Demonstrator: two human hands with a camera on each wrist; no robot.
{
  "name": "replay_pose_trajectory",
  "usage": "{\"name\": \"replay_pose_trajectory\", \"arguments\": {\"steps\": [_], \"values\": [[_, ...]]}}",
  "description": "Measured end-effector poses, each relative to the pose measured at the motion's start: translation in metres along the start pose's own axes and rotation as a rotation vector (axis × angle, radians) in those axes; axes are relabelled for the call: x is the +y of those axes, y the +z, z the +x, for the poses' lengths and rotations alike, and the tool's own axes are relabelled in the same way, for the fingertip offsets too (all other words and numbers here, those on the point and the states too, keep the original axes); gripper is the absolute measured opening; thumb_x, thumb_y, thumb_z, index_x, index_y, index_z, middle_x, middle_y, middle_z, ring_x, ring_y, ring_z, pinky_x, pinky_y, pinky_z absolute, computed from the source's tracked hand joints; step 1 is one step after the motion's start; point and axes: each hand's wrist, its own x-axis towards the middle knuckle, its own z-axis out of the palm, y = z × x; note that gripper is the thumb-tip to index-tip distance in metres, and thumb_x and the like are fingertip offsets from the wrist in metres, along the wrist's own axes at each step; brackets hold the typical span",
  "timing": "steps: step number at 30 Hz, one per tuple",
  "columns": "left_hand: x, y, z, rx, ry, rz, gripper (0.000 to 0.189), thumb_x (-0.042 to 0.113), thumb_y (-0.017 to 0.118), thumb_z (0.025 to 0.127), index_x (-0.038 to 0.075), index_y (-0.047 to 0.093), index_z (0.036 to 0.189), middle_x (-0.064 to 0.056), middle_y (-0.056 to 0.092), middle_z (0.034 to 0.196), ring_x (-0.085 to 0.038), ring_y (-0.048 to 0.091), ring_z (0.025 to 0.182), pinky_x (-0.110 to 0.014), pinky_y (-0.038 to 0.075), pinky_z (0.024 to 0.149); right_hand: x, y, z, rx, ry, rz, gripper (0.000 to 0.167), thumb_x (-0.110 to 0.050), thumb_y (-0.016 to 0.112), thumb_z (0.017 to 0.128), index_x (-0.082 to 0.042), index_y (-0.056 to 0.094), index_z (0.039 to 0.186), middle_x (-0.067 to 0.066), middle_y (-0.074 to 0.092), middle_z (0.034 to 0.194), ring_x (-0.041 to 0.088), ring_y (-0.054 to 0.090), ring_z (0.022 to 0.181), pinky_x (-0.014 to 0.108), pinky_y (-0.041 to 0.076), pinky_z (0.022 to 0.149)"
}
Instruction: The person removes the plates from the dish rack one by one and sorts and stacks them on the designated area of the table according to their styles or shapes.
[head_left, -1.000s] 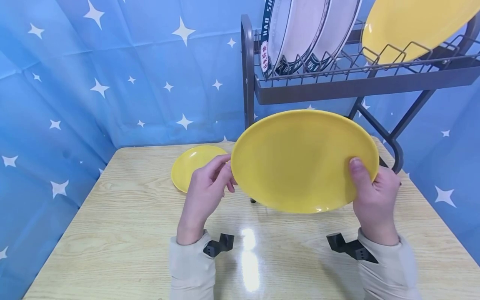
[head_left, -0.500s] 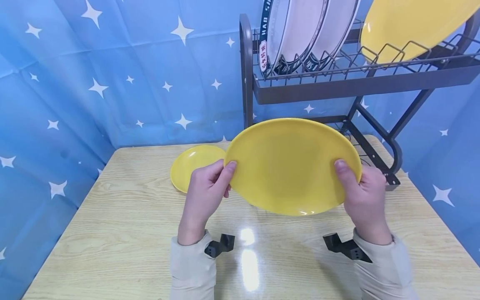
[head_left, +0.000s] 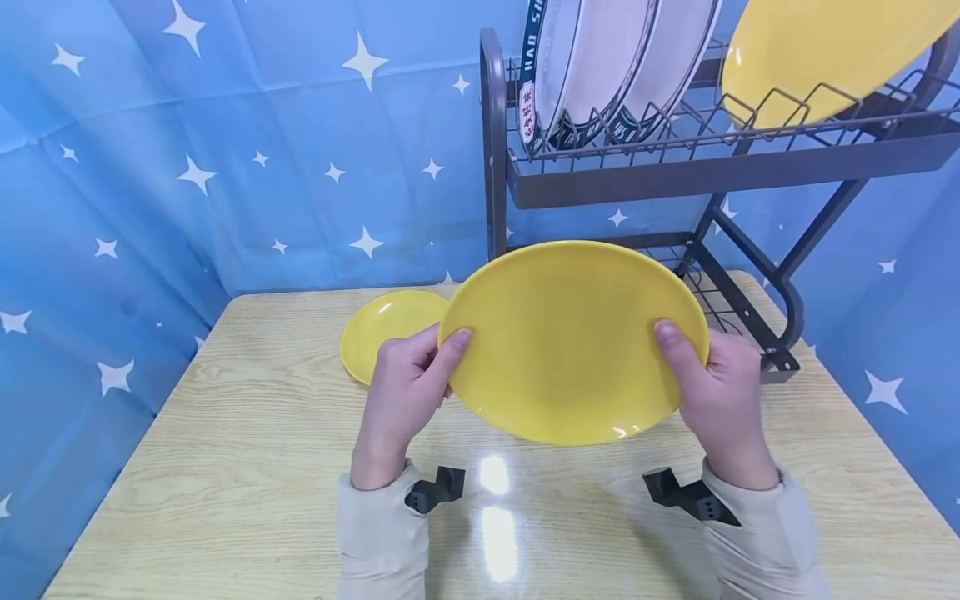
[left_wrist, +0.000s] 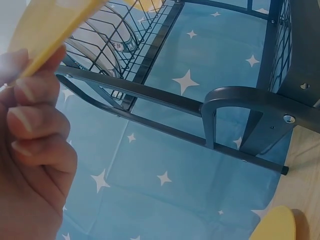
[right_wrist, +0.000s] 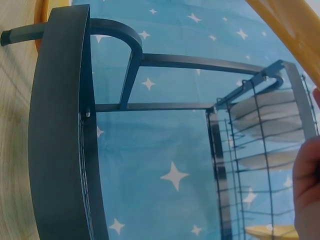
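Both hands hold a large yellow oval plate [head_left: 570, 350] above the table, tilted so that its face shows in the head view. My left hand [head_left: 405, 392] pinches its left end, thumb on the face and fingers behind; the left wrist view shows those fingers [left_wrist: 45, 125] curled under the rim. At the opposite end my right hand [head_left: 720, 400] grips the rim with its thumb on the face. A second yellow plate [head_left: 375, 333] lies on the table behind the left hand. In the right wrist view only part of the right hand [right_wrist: 307, 185] shows.
A dark metal dish rack [head_left: 712, 179] stands at the back right. Its upper tier bears several white dishes with dark patterned rims [head_left: 600, 67] and a yellow plate [head_left: 817, 58]. Below is a wire lower tier [head_left: 712, 300]. A starry blue curtain [head_left: 247, 167] hangs behind the table [head_left: 225, 467].
The held plate has moved left and slightly down, uncovering the rack's lower tier. My left hand, earlier at the rim's edge, now has its thumb on the plate's face. The right hand moved left with it.
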Motion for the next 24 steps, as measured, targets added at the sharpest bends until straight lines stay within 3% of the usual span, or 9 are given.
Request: {"name": "replay_pose_trajectory", "arguments": {"steps": [3,8,12,24], "values": [[-0.0024,0.0012,0.0003,0.032,0.066,0.024,0.023,0.026,0.055,0.089,0.011,0.060,0.073,0.003,0.051,0.053,-0.009,0.044,0.042,-0.025,0.036,0.037,0.0002,-0.0001,0.0002,-0.009,0.044,-0.033,0.016,-0.004,0.054,0.086,0.005,0.063,0.076,-0.002,0.067,0.069,0.011,0.064,0.056,0.020,0.047,0.044],[-0.0067,0.0031,0.0015,0.152,0.162,0.083,0.025,0.022,0.056,0.089,0.011,0.056,0.066,0.005,0.049,0.050,-0.005,0.045,0.042,-0.022,0.031,0.036,0.0004,0.0014,0.0010,-0.060,0.069,-0.097,0.014,-0.006,0.056,0.086,0.003,0.064,0.079,-0.007,0.066,0.070,0.009,0.064,0.058,0.019,0.048,0.045],[-0.0077,0.0025,0.0021,0.207,0.175,0.111,0.028,0.023,0.056,0.088,0.012,0.054,0.063,0.006,0.049,0.049,-0.004,0.045,0.042,-0.022,0.029,0.036,0.0022,0.0034,0.0012,-0.086,0.037,-0.124,0.011,-0.006,0.058,0.085,0.002,0.065,0.082,-0.010,0.066,0.072,0.006,0.064,0.060,0.018,0.047,0.047],[-0.0075,0.0002,0.0035,0.238,0.188,0.165,0.026,0.022,0.057,0.088,0.010,0.054,0.065,0.005,0.050,0.051,-0.003,0.047,0.043,-0.020,0.033,0.037,-0.0007,0.0052,0.0015,-0.095,0.047,-0.193,0.011,-0.010,0.059,0.085,0.000,0.064,0.084,-0.016,0.063,0.072,0.003,0.062,0.059,0.016,0.046,0.047]]}}
